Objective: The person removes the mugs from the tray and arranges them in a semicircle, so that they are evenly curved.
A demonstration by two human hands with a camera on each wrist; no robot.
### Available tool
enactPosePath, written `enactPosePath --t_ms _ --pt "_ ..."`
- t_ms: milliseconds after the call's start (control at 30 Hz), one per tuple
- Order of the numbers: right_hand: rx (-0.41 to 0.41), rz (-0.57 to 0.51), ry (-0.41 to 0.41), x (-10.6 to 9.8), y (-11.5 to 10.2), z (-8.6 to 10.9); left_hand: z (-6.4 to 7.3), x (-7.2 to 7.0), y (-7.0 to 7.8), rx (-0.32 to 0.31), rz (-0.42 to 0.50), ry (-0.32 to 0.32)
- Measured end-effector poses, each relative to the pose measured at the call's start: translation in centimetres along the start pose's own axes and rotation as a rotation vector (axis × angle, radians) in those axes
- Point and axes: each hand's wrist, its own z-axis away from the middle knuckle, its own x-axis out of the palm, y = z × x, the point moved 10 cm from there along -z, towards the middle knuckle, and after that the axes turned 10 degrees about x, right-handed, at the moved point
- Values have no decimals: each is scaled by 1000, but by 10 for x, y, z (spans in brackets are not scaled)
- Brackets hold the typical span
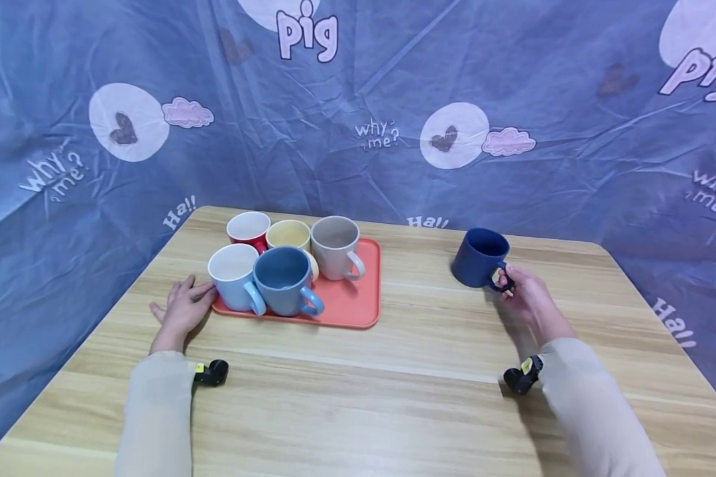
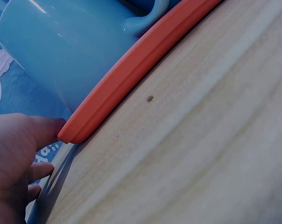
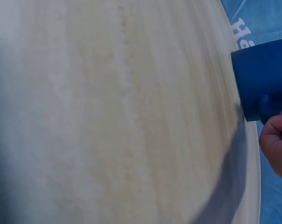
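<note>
My right hand (image 1: pixel 528 291) grips the handle of a navy blue mug (image 1: pixel 479 260) on the right side of the table, the mug tipped slightly. In the right wrist view the thumb and a finger pinch that handle, and the mug (image 3: pixel 262 77) is partly cut off. At the left, my left hand (image 1: pixel 186 306) rests with fingers spread, fingertips at the corner of a coral-red tray (image 1: pixel 352 308). The left wrist view shows a fingertip against the tray's rim (image 2: pixel 103 100). Closest to that hand stands a light blue mug (image 1: pixel 231 281) with a white inside.
Also on the tray are a slate blue mug (image 1: pixel 283 281), a grey mug (image 1: pixel 334 246), a yellow mug (image 1: pixel 288 235) and a red mug (image 1: pixel 246 228), packed toward its left. A blue printed cloth (image 1: pixel 358 86) hangs behind the wooden table (image 1: pixel 358 397).
</note>
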Motion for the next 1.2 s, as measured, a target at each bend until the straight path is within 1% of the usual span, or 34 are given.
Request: enactPosePath --t_ms 200,367,600,700,833,933,1033,1200 --pt "0 41 51 -8 -7 1 0 0 0 3 1 3" --pt "-13 85 55 -12 -10 3 -1 1 -1 8 3 3" --pt "-41 109 72 -19 -17 3 0 1 -1 10 -2 3" --pt "-47 140 111 -23 -21 5 0 1 -1 6 -2 0" --pt "-55 187 201 -32 -26 7 -1 1 0 11 1 3" --pt "-69 201 261 -38 -31 9 -1 1 0 17 2 6" --pt "-90 208 296 -41 -35 9 -1 1 0 18 5 8" --pt "-125 229 326 -43 -41 8 -1 1 -1 17 9 13"
